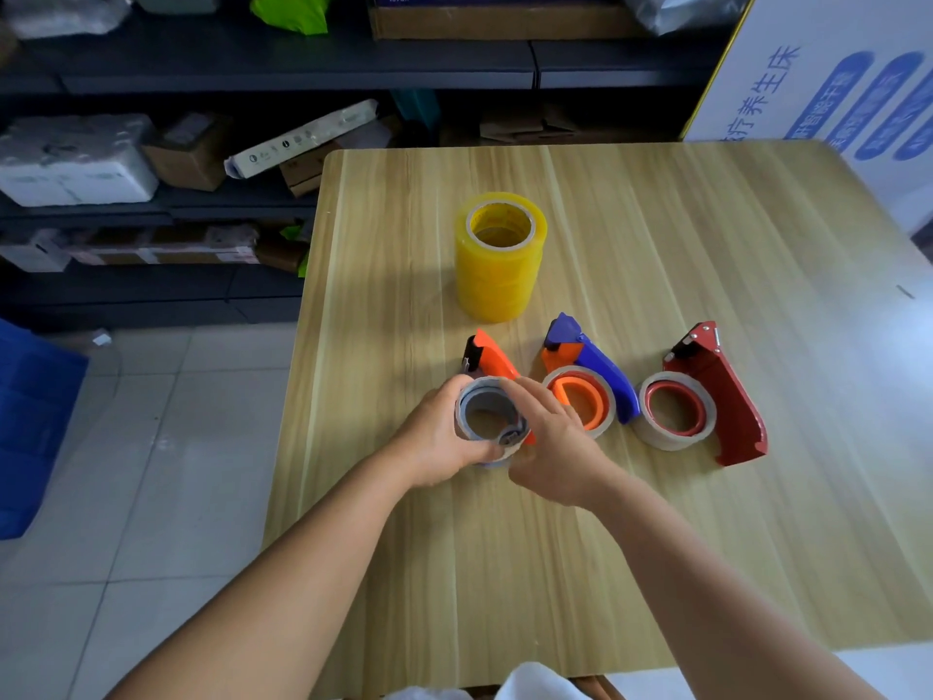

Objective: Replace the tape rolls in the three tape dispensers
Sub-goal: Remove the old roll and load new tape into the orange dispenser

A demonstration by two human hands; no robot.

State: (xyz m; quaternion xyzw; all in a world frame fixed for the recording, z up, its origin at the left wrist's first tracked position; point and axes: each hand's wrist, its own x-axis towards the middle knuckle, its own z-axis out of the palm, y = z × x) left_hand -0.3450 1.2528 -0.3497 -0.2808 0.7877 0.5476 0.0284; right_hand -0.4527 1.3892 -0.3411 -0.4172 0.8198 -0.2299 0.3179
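Note:
Three tape dispensers lie in a row on the wooden table (656, 548). The left one, orange (492, 358), carries a nearly used-up pale roll (484, 391). My left hand (444, 442) grips that roll from its left side. My right hand (550, 447) curls round its right side, over the orange body. The middle dispenser is blue and orange (595, 366) with a worn roll (580, 396). The right one is dark red (727, 391) with a worn roll (674, 411). Behind them stands a stack of new yellow tape rolls (501, 257).
The table's left edge (295, 396) drops to a tiled floor with a blue crate (30, 426). Shelves with boxes and packages (75, 164) run along the back. A white printed carton (833, 78) stands at the table's far right corner.

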